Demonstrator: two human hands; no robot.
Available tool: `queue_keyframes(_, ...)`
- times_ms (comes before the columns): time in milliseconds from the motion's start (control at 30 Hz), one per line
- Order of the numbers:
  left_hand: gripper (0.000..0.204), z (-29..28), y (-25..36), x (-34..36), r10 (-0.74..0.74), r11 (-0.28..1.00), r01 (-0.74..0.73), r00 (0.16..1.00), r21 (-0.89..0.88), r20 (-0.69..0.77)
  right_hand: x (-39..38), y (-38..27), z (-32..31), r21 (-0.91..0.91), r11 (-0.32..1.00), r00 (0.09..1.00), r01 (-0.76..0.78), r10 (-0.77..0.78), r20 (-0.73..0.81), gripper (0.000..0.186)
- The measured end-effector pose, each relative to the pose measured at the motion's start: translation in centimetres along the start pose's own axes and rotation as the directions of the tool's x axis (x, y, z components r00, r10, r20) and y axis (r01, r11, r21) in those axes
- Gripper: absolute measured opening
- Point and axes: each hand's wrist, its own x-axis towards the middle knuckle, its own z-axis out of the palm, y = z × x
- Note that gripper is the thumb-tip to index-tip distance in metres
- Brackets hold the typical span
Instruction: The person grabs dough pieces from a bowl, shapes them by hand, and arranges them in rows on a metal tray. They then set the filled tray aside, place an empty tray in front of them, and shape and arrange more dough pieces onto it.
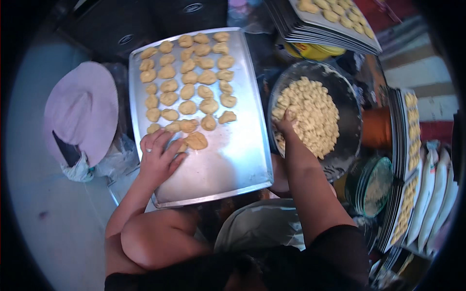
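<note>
Clock dirs: 12 = away from the person, centred on whatever's named.

Baking tray (208, 177) is at 10 from view centre. Long axis runs roughly 11:30 to 5:30, short edges far and near. Dough rounds (188, 91) sit in rough columns along that axis, filling the far part up to near the 12 rim. Nearest dough piece (197, 140) is the widest, flattened, just short of tray centre; its long axis lies about 9 to 3.

Left hand (158, 155): inside the tray's 8 side, fingers loosely spread, palm down, pointing to about 1. Fingertips at the 9 edge of the flattened piece.

Right hand (286, 125): at the 9 side of the dough heap (313, 114) in the black basin (350, 131). Fingers partly hidden; can't tell if gripping.

Room: bare metal on the tray from 3 round to 7, plus a strip inside the 3 rim. Tray's 3 rim and basin's 9 rim run close; can't tell if touching. Basin has bare floor at 3 to 5. Pink hat (80, 109) sits beyond the tray's 9 rim.
</note>
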Motion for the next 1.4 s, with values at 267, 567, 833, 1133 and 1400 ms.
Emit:
queue_keyframes(267,0.042,-0.6,0.0,0.2,0.094,0.995,-0.094,0.996,0.013,0.005,5.1,4.4,-0.2,0.270,0.946,0.915,0.180,-0.060,-0.398,0.058)
queue_keyframes(567,0.025,-18.1,1.2,5.9,-0.497,0.695,0.331,0.863,-0.639,-0.094,-11.7,-1.8,-19.9,0.892,0.428,0.971,0.146,-0.233,-0.047,0.040)
queue_keyframes(833,0.074,-13.4,14.6,4.2,-0.611,-0.382,0.410,0.560,-0.828,0.559,-36.9,-12.0,-23.1,0.982,0.171,0.461,0.078,-0.880,0.117,0.043)
queue_keyframes(1133,0.054,-4.1,11.5,-3.8,-0.549,-0.800,-0.265,0.686,-0.538,0.477,-47.7,-16.1,-7.1,0.139,0.317,0.321,0.938,-0.947,-0.008,0.056)
queue_keyframes(1400,0.037,-5.1,6.5,-5.9,-0.692,-0.717,-0.405,0.512,-0.568,0.509,-41.9,-23.6,-3.9,0.318,0.252,0.278,0.914,-0.960,-0.040,0.032)
